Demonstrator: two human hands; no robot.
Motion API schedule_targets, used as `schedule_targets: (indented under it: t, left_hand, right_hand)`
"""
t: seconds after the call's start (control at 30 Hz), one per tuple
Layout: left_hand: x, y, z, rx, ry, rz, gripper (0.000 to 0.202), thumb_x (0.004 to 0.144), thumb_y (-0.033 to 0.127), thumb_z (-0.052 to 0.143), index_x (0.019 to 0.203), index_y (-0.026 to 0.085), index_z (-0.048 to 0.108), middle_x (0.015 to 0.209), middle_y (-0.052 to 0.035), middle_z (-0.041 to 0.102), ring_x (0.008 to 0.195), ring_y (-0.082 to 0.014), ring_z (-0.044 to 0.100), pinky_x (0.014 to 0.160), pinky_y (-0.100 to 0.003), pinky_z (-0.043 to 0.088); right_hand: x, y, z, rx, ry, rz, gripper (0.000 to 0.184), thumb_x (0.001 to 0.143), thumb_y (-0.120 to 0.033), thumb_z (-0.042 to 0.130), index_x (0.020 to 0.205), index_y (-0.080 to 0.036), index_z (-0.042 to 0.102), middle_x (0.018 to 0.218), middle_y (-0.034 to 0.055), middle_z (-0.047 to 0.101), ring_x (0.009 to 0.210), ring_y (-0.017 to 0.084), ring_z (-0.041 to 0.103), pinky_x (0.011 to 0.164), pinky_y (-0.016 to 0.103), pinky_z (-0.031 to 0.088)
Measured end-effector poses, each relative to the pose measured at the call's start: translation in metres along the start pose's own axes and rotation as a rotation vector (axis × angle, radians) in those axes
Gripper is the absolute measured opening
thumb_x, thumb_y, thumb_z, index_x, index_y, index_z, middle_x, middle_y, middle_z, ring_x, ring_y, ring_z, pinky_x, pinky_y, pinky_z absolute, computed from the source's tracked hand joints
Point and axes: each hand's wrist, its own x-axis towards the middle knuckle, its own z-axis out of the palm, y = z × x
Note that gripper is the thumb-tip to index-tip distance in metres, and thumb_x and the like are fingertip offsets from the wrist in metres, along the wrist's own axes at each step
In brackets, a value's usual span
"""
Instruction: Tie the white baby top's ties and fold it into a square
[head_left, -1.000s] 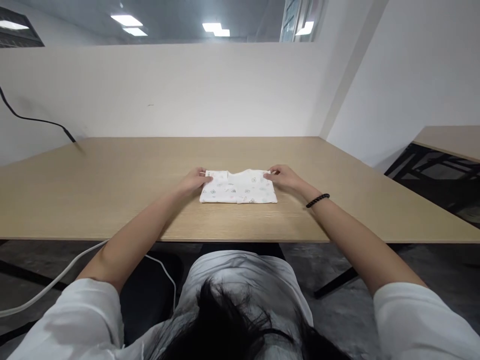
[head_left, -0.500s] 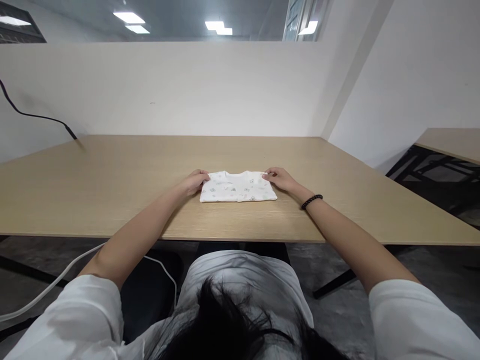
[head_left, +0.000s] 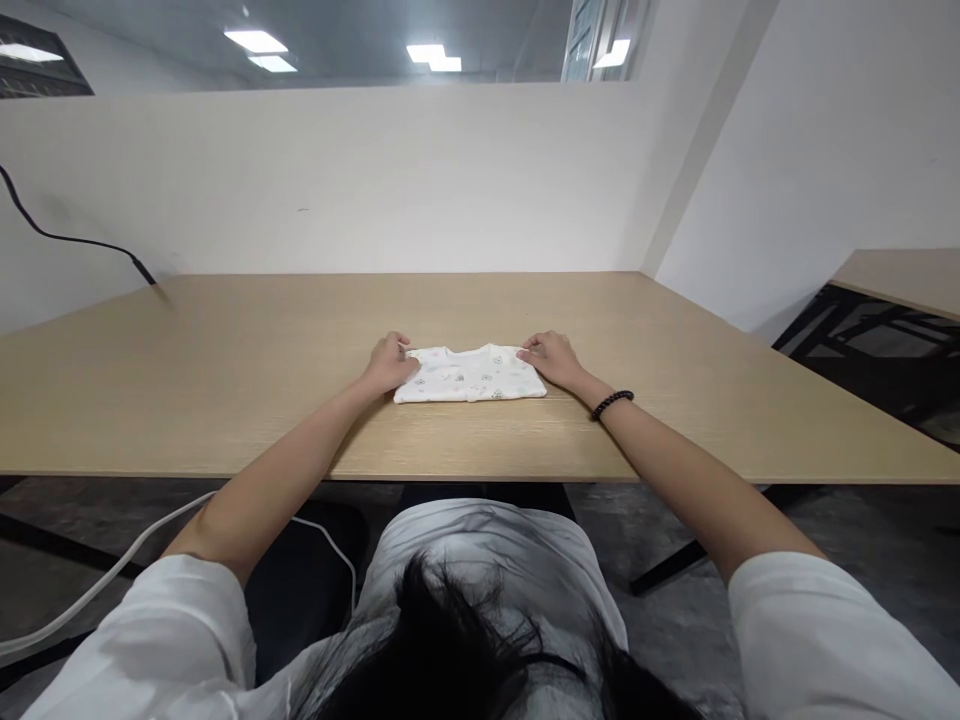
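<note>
A white baby shirt (head_left: 472,375) with a small scattered print lies folded into a flat, wide rectangle, its neckline dip along the far edge. My left hand (head_left: 391,362) is at the shirt's far left corner, thumb over the cloth and fingers curled around the edge. At the far right corner, my right hand (head_left: 551,358) pinches the cloth between thumb and fingers. The fingertips under the fabric are hidden on both sides.
The shirt rests on a wooden table (head_left: 262,330) whose front edge runs close to my body. A black cable (head_left: 90,240) hangs at the back left. White walls stand behind, a second table (head_left: 907,280) to the right, and a white cable (head_left: 112,570) lower left.
My left hand has shifted slightly, its thumb and fingers now further over the shirt's corner. My right hand still holds the other corner, reaching slightly further in. The shirt stays folded.
</note>
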Motion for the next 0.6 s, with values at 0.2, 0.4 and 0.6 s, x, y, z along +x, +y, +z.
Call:
schedule_targets:
  t: [0.2, 0.4, 0.6]
  left_hand:
    - [-0.005, 0.048, 0.012, 0.299, -0.082, 0.418, 0.054, 0.099, 0.038, 0.031, 0.146, 0.014, 0.040, 0.157, -0.0165, 0.035, 0.148, -0.0309, 0.025, 0.120, -0.049, 0.020]
    - [0.003, 0.067, 0.047, 0.496, -0.421, 0.221, 0.067, 0.100, 0.044, 0.018, 0.157, 0.010, 0.025, 0.165, -0.0181, 0.021, 0.154, -0.0326, 0.013, 0.120, -0.052, 0.017]
    - [0.006, 0.053, 0.053, 0.405, -0.421, 0.246, 0.069, 0.101, 0.047, 0.012, 0.159, 0.011, 0.016, 0.166, -0.0154, 0.019, 0.154, -0.0272, 0.011, 0.121, -0.050, 0.016]
  right_hand:
    - [0.007, -0.058, -0.001, 0.013, 0.094, -0.216, 0.056, 0.106, -0.046, 0.018, 0.128, -0.017, 0.061, 0.136, 0.0153, 0.060, 0.129, 0.027, 0.049, 0.111, 0.046, 0.033]
    - [0.010, -0.096, 0.041, -0.111, -0.309, -0.064, 0.069, 0.104, -0.053, 0.011, 0.154, -0.014, 0.035, 0.163, 0.0161, 0.027, 0.151, 0.031, 0.021, 0.118, 0.056, 0.018]
    - [0.012, -0.079, 0.051, -0.152, -0.465, -0.015, 0.076, 0.101, -0.059, 0.005, 0.160, -0.015, 0.022, 0.166, 0.0129, 0.019, 0.154, 0.027, 0.012, 0.122, 0.050, 0.009]
